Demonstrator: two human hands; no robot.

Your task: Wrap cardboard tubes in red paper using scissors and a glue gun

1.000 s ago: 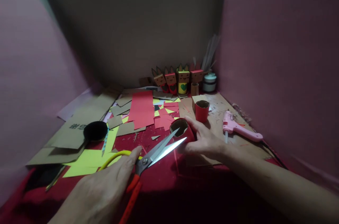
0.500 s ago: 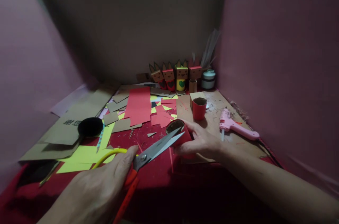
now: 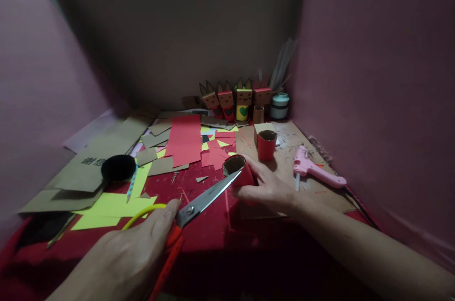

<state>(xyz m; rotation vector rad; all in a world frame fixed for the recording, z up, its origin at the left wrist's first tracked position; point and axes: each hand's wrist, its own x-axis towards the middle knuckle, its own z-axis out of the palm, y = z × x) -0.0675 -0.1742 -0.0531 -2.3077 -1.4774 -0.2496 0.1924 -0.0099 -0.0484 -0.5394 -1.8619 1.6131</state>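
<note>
My left hand (image 3: 131,253) grips a pair of scissors (image 3: 199,201) with yellow and orange handles, blades nearly closed and pointing up to the right. The blade tips touch a cardboard tube wrapped in red paper (image 3: 239,169), which lies tilted on the red table cover. My right hand (image 3: 268,187) holds that tube from the right, fingers curled round it.
A second red-wrapped tube (image 3: 266,144) stands upright behind. A pink glue gun (image 3: 314,170) lies at the right. Several cat-eared paper figures (image 3: 234,99) line the back wall beside a small jar (image 3: 279,105). Red, yellow and brown paper scraps (image 3: 185,142) and a black disc (image 3: 119,168) cover the left.
The scissor blades have closed from open to nearly shut at the tube's rim. The tube has tipped up slightly in my right hand.
</note>
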